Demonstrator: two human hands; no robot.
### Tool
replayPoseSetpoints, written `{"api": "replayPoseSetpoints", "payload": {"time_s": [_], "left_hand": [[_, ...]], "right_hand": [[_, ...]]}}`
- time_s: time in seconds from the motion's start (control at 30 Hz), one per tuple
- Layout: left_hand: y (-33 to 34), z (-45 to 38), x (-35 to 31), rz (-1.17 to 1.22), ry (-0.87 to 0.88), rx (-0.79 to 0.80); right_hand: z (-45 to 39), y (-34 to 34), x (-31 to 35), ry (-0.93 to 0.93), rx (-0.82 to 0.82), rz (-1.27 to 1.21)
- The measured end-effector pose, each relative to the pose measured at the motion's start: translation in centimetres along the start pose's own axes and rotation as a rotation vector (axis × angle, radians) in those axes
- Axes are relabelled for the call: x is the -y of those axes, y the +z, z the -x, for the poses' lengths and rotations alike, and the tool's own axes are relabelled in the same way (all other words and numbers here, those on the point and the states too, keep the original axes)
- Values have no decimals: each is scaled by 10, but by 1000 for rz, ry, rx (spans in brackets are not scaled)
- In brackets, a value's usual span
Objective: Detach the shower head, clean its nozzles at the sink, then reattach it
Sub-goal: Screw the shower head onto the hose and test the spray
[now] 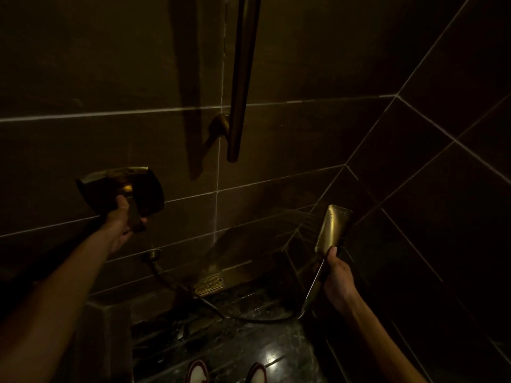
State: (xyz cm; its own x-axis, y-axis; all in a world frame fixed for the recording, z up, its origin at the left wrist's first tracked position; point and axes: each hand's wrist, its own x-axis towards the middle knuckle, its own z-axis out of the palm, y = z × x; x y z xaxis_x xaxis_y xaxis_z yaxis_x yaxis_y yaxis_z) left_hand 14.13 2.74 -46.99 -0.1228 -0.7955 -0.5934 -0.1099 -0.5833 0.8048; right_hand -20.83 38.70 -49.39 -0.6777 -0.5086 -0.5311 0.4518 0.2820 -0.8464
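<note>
In a dim shower stall, my right hand (338, 275) grips the handle of a brass rectangular shower head (333, 229), held upright off the wall with its back towards me. Thin streaks that look like water run from its face towards the corner tiles. Its hose (265, 318) loops down over the floor to a wall outlet (153, 254). My left hand (121, 221) is closed on the lever of the brass mixer valve (121, 186) on the left of the wall.
A vertical brass slide rail (241, 87) with a wall bracket (219, 125) hangs above the middle. A brass floor drain grate (208, 284) sits at the wall base. Dark tiled walls close in ahead and on the right. The marble floor (235, 346) looks wet; two slipper toes (226, 371) show.
</note>
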Motion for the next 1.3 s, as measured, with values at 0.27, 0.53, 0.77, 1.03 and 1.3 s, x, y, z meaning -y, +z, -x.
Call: {"api": "replayPoseSetpoints", "payload": {"time_s": [0.27, 0.53, 0.77, 1.03, 1.3], "left_hand": [[1, 2, -1, -11, 13, 14], [-1, 4, -2, -10, 9, 38], [-1, 7, -5, 4, 9, 39], [-1, 5, -4, -35, 4, 25], [-2, 5, -4, -22, 16, 37]], "right_hand": [[0, 18, -4, -35, 18, 20], [7, 38, -2, -38, 9, 6], [5, 48, -4, -38, -12, 23], [16, 61, 3, -52, -53, 36], [14, 64, 3, -35, -40, 18]]}}
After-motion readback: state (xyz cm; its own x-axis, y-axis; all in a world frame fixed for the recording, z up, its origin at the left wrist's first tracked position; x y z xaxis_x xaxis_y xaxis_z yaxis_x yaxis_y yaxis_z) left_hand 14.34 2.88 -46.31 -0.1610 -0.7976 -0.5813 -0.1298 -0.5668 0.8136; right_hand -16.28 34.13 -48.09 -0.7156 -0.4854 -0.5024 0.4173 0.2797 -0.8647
